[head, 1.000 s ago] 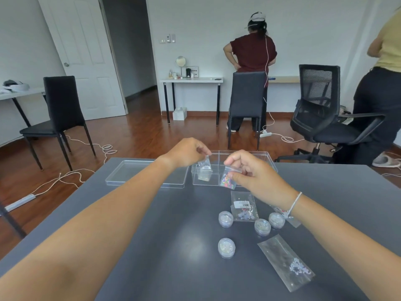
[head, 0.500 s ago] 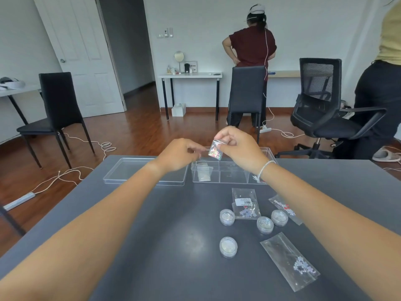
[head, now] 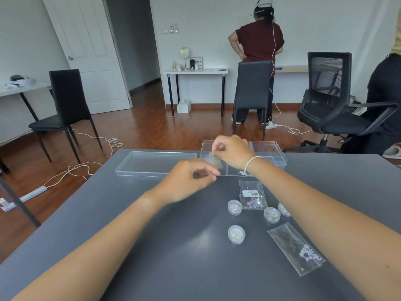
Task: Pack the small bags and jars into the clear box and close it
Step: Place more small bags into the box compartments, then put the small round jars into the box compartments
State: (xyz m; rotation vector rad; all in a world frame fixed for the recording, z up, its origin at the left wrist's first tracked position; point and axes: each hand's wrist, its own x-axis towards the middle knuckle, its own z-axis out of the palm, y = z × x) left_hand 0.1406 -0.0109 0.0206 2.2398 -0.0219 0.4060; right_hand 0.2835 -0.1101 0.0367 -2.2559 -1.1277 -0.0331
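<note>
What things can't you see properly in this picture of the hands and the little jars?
All in the head view:
- What the right hand pinches over the clear box: fingers hide it.
- The left hand: blurred, so whether it holds anything is unclear.
- The fourth jar: half behind the right forearm.
- The label on the small bag: print too small.
- The box's contents: clear plastic and the wrist hide them.

Right hand (head: 233, 151) now sits lower, over the left compartments of the clear box (head: 275, 156); the colourful bag it held up is no longer visible, fingers curled. Left hand (head: 191, 180) has pulled back off the box onto the table side, blurred.
</note>
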